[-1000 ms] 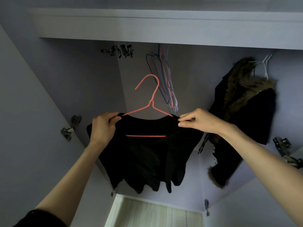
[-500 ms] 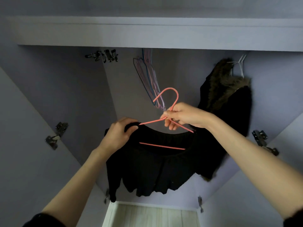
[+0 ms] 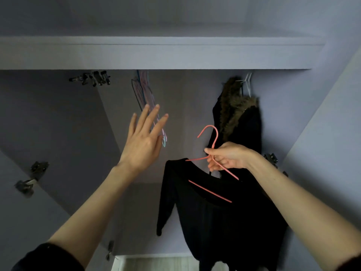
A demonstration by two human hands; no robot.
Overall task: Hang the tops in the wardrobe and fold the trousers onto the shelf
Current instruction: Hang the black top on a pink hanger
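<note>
A black top (image 3: 220, 218) hangs on a coral wire hanger (image 3: 214, 137), tilted down to the right. My right hand (image 3: 227, 158) grips the hanger at its neck, just below the hook, in front of the wardrobe's open interior. My left hand (image 3: 145, 140) is raised with fingers spread and holds nothing; its fingertips reach a bunch of empty coloured wire hangers (image 3: 145, 90) that dangle from the top of the wardrobe. The rail itself is hidden behind the wardrobe's top panel (image 3: 156, 55).
A dark coat with a fur-trimmed hood (image 3: 239, 116) hangs on a white hanger (image 3: 247, 82) at the right, just behind the top. Door hinges (image 3: 90, 79) sit on the left wall, and open doors stand at both sides. Pale floor (image 3: 156, 264) shows below.
My left hand let go of the top's shoulder and rose toward the empty hangers. My right hand, gripping the hanger's neck, carried the top right and lower, toward the coat.
</note>
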